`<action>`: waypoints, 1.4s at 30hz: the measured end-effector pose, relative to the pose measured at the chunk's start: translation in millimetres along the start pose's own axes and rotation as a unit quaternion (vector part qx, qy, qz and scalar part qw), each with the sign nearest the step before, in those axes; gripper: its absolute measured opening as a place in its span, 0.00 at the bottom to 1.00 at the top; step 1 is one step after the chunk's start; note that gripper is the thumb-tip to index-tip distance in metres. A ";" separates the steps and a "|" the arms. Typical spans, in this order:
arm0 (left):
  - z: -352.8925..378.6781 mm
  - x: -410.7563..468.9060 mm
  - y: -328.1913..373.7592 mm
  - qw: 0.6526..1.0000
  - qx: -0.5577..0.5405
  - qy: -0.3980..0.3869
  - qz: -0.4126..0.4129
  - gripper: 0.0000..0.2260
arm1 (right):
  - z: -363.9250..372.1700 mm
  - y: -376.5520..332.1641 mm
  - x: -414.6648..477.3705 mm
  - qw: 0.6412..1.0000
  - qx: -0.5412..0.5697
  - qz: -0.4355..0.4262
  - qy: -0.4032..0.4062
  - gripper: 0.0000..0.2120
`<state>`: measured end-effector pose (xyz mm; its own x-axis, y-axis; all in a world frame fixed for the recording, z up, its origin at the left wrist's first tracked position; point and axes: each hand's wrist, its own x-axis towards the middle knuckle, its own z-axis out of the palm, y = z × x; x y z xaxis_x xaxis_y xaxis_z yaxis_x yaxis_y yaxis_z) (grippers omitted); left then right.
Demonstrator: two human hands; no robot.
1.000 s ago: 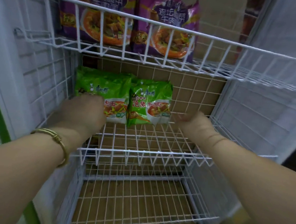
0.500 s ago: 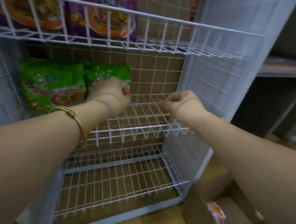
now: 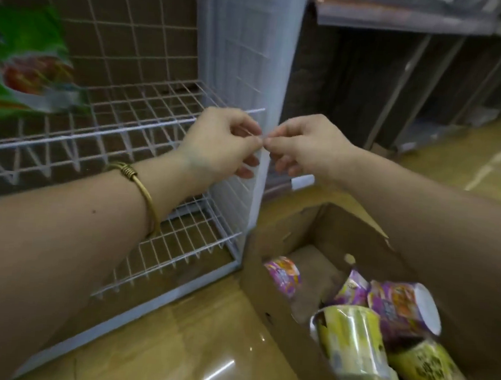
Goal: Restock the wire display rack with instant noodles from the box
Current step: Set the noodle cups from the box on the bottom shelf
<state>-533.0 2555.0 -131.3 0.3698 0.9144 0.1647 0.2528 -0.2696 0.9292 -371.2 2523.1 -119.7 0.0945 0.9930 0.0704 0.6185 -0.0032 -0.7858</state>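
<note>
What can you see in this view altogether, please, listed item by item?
wire rack: one, white, left and centre, standing on the floor
green noodle packet: at least one (blurred), middle shelf, far left
cardboard box: one, brown, open, on the floor right of the rack
purple noodle packs: three visible, in the box
yellow noodle packs: two, in the box, nearest the camera
floor: glossy, yellowish
shelving: dark, background right
bangle: one, gold, left wrist
left hand: fingertips meeting the right's, at the rack's front right post
right hand: likewise; any pinched item unclear
</note>
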 end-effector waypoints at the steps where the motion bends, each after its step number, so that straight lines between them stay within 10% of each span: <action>1: 15.1 -0.3 -6.5 1.000 -0.007 -0.018 -0.019 0.07 | -5.4 13.1 -5.7 1.000 0.000 0.014 -0.003 0.05; 21: 233.7 -50.3 -117.3 0.911 0.054 -0.277 -0.301 0.07 | -27.8 228.9 -140.2 0.955 0.015 0.291 -0.047 0.09; 27: 248.3 -59.2 -120.4 0.893 0.070 -0.263 -0.358 0.08 | -25.3 248.7 -160.0 0.937 -0.057 0.337 -0.067 0.07; 34: 262.0 -68.6 -125.1 0.867 0.038 -0.258 -0.424 0.14 | -9.4 255.8 -171.3 0.895 0.023 0.430 -0.120 0.34; 42: 255.5 -56.0 -114.1 0.884 -0.094 -0.161 -0.429 0.13 | -22.4 254.3 -166.2 0.904 0.136 0.404 -0.011 0.27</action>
<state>-354.2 2457.4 -331.0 0.3568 0.6168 -0.7016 0.4222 0.5634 0.7101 -212.1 2354.6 -317.4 0.4137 0.6809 -0.6043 0.1392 -0.7033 -0.6971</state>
